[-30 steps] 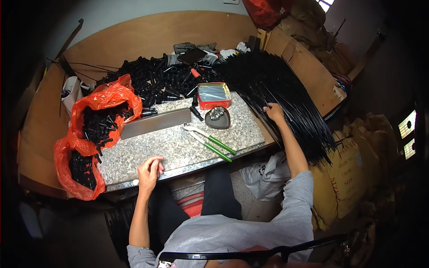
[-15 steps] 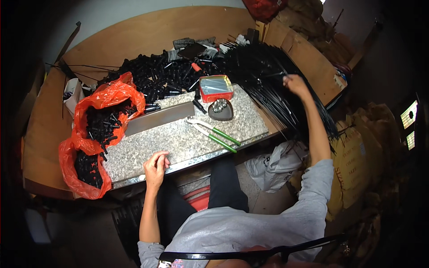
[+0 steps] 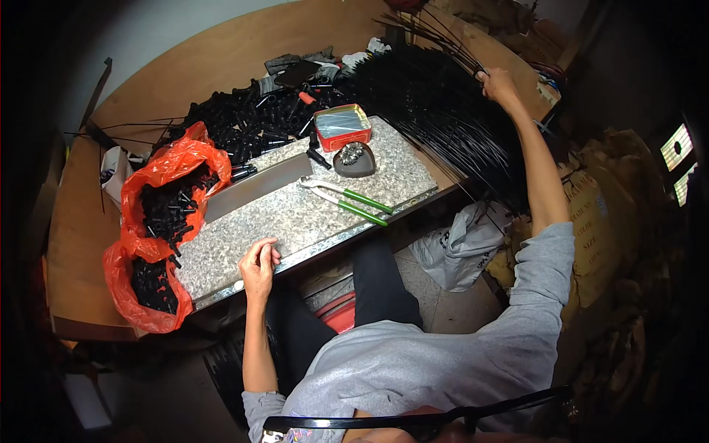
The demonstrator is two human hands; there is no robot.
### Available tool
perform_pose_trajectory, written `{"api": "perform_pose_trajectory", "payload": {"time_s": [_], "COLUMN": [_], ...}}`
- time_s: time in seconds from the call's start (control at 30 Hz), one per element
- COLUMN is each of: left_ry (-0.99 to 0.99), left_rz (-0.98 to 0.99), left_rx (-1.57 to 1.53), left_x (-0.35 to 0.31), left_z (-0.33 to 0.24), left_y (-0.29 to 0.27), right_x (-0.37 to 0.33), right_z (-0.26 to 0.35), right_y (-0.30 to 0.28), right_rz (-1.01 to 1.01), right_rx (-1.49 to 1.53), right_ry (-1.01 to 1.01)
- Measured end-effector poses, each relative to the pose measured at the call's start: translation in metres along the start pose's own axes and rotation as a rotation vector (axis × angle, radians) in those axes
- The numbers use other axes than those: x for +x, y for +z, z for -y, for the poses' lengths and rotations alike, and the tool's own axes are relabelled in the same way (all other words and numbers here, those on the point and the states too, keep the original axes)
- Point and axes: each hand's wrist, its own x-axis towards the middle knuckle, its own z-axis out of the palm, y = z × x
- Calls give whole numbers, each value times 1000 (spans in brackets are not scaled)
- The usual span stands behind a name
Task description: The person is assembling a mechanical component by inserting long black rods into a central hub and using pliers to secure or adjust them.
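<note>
Out at the far right, my right hand (image 3: 500, 86) is closed around the ends of several thin black rods (image 3: 443, 33), which slant up and to the left from my fist. Beneath them spreads a large heap of similar rods (image 3: 428, 88). My left hand (image 3: 258, 266) rests on the front edge of the granite slab (image 3: 273, 221), its fingers curled together with nothing visible in them. Green-handled pliers (image 3: 354, 203) lie on the slab to its right, and a metal strip (image 3: 258, 186) stands behind it.
Two orange plastic bags (image 3: 207, 151) of small black parts sit at the left. Behind the slab lies a pile of black tubular parts (image 3: 258, 122). A red tin (image 3: 346, 138) of thin metal pins and a dark dish (image 3: 356, 168) of small metal pieces stand on the slab.
My right hand has moved away from me, and the rods in it now rise above the heap. My left hand keeps its place at the slab edge. The whole view has shifted slightly.
</note>
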Motion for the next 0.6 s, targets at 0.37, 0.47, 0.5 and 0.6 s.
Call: {"api": "perform_pose_trajectory", "payload": {"time_s": [0.37,0.47,0.5,0.6], "left_ry": [-24,-31,-50,-147], "left_rz": [-25,12,24,75], "left_rx": [12,-17,-43,-170], "left_x": [3,3,4,8], "left_z": [1,2,3,-3], "left_y": [-4,-3,-4,-15], "right_x": [-5,-14,-18,-49], "right_z": [33,45,48,88], "right_y": [1,-20,-27,-46], "right_rz": [-288,-322,-323,-36], "right_rx": [-68,115,239,530], "right_ry": [-184,-244,-309,-223]}}
